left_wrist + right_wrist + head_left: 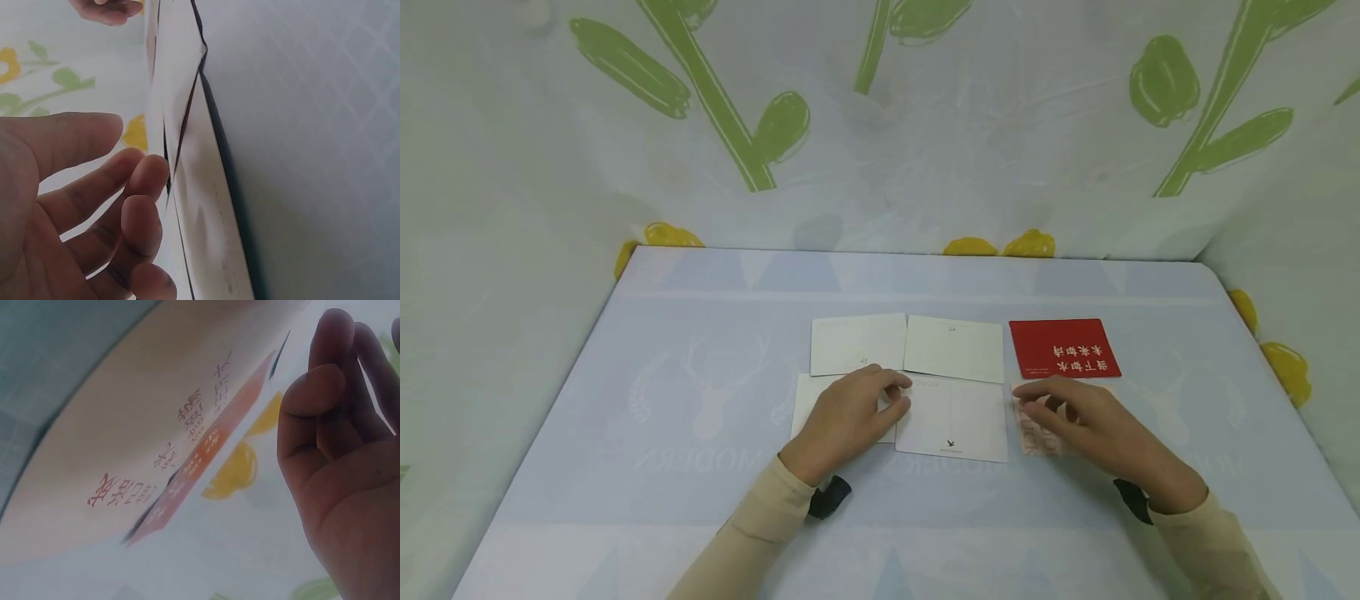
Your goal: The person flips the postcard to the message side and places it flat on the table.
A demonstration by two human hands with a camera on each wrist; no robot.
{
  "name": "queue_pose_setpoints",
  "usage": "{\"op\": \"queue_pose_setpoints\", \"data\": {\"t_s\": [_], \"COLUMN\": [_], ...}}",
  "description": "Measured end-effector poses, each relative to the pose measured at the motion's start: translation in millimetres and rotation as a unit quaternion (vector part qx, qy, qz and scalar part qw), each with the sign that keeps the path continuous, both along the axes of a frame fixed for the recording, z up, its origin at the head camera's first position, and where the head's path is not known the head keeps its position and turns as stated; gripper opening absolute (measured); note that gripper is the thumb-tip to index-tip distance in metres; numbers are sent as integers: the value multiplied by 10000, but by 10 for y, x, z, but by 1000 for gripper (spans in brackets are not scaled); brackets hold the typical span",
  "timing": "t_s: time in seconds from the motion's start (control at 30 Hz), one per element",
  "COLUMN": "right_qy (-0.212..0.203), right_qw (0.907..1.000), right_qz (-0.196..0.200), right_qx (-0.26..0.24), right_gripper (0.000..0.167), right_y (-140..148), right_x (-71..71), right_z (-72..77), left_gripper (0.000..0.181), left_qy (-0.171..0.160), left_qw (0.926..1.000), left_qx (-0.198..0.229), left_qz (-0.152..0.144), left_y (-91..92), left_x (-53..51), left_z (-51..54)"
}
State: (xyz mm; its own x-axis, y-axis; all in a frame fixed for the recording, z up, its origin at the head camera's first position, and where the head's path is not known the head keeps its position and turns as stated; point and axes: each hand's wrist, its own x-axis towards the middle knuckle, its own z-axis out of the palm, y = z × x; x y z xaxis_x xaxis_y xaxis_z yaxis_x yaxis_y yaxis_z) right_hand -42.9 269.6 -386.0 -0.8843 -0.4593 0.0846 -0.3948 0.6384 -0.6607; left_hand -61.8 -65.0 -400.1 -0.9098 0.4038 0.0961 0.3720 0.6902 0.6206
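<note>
Several cards lie flat in two rows. My left hand (850,417), fingers loosely bent and holding nothing, is over the lower-left white card (808,400) and partly hides it. Just right of its fingertips is a white card with a small dark bird mark (951,421). Behind these lie two more white cards, one at left (857,343) and one at right (955,352). My right hand (1097,425) hovers with curved, unloaded fingers above a pale pink card (1037,437), covering much of it. A red card with white characters (1060,340) sits behind; the right wrist view shows red characters on the pink card (94,456).
The cards rest on a pale blue table (700,483) printed with deer heads. A white cloth wall (925,167) with green leaves rises behind the far edge, and similar cloth stands at both sides. Dark wrist straps (830,498) show under the sleeves.
</note>
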Motion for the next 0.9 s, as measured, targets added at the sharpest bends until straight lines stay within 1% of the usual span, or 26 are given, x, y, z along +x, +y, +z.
{"op": "queue_pose_setpoints", "data": {"t_s": [0.17,0.3,0.57,0.73,0.9], "right_qy": [-47,-98,-391,-577,-589], "right_qw": [10000,9999,9992,9982,9980], "right_qz": [17,39,-18,-100,-139], "right_qx": [-43,-27,65,145,206], "right_gripper": [26,25,26,27,27], "right_y": [-5,-9,-32,-56,-74], "right_x": [-27,-48,-89,-100,-127], "right_z": [-32,-63,-133,-136,-134], "left_gripper": [21,21,22,23,23], "left_qy": [-185,-244,-423,-548,-592], "left_qw": [9998,9997,9990,9983,9981], "left_qx": [6,-3,25,118,91], "left_qz": [-6,-42,-106,-167,-132], "left_y": [-10,-19,-34,-40,-46], "left_x": [-11,-25,-58,-67,-78], "left_z": [-3,-20,-49,-45,-49]}}
